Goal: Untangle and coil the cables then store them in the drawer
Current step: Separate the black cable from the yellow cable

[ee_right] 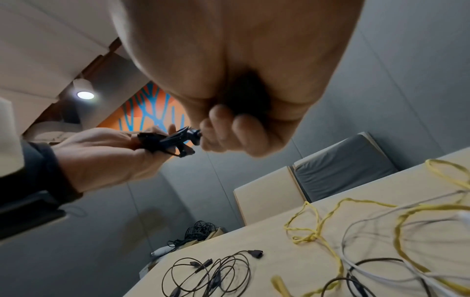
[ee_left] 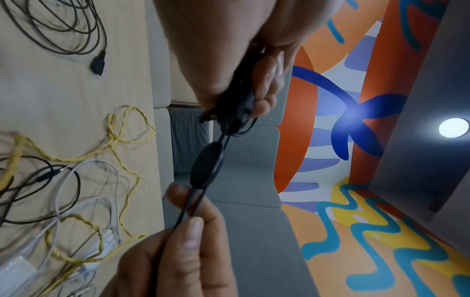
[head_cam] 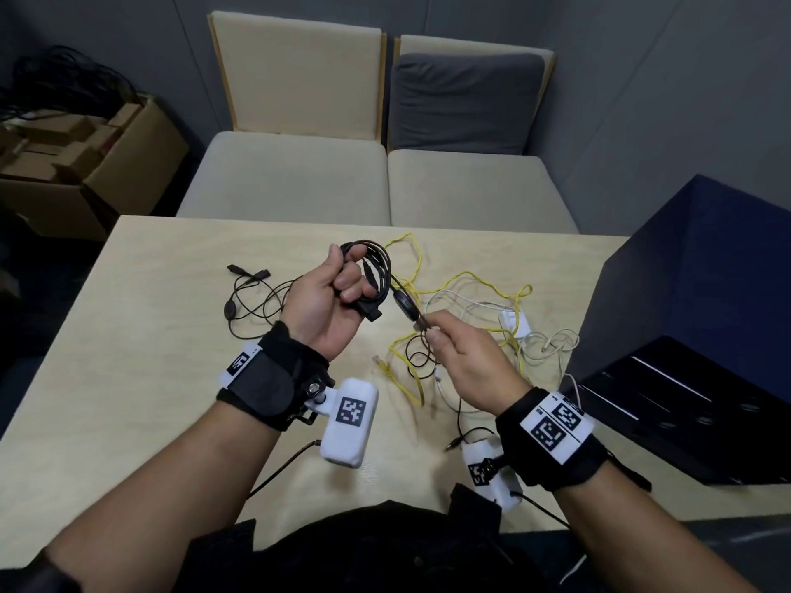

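Cables lie across the table (head_cam: 141, 336): we note a thin black set (head_cam: 250, 301) left, near bare tabletop. At centre our left hand (head_cam: 329, 301) grips a coiled black cable (head_cam: 379, 267) above the surface; our right hand (head_cam: 464, 357) pinches its tail. Yellow cable (head_cam: 466, 278) and white cable (head_cam: 543, 348) sprawl toward the dark drawer unit (head_cam: 685, 336) at right.

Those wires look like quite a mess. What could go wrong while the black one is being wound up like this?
The black cable's free end runs from the right hand down into the yellow cable and white cable heap, so pulling might drag those along or tighten a knot. The loops in the left hand look loosely gripped and could spring open. The thin wire beside the inline control might kink if tugged hard.
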The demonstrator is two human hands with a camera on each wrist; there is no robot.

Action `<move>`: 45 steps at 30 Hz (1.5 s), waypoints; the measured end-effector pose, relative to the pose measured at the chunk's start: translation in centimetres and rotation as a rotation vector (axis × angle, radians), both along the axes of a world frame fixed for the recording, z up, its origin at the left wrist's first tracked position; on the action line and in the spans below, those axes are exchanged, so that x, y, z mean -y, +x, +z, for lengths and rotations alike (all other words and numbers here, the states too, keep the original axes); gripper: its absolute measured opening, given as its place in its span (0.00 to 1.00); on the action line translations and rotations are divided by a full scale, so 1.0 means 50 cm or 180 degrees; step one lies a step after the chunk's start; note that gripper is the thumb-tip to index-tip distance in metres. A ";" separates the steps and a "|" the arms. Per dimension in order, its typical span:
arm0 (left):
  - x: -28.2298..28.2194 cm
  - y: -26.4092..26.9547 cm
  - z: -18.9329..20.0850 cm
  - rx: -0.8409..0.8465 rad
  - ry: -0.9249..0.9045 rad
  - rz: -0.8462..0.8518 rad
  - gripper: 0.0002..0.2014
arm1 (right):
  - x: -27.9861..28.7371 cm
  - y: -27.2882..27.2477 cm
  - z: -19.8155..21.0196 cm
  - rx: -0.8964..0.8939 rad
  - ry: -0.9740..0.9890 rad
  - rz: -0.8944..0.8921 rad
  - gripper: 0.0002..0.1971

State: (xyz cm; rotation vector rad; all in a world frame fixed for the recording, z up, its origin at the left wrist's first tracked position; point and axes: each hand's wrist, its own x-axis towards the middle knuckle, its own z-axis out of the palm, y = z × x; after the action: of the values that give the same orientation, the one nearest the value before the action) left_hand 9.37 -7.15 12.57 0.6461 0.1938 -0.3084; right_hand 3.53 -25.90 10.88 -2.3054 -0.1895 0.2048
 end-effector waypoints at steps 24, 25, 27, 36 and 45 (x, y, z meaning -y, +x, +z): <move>0.012 -0.006 0.048 0.0241 0.0320 -0.0484 0.15 | -0.021 0.049 -0.017 -0.0853 0.0699 0.0117 0.02; 0.015 -0.012 0.048 0.0344 0.0427 -0.0631 0.14 | -0.014 0.053 -0.017 -0.0875 0.1137 0.0132 0.09; 0.019 -0.021 0.048 0.0549 0.0609 -0.0876 0.12 | 0.001 0.058 -0.003 -0.0865 0.2054 0.0011 0.21; 0.022 -0.024 0.034 0.0885 0.1156 -0.1372 0.11 | 0.027 0.066 0.063 0.0127 0.1207 0.0405 0.53; 0.011 -0.036 0.008 0.0866 0.0538 -0.1501 0.10 | -0.023 0.050 0.066 0.0034 0.1672 0.0138 0.04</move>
State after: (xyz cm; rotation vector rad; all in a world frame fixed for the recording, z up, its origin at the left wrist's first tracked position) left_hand 7.55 -7.70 12.99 0.8922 -0.2004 -0.6565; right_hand 6.06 -24.76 14.19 -1.7817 -0.2645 0.1435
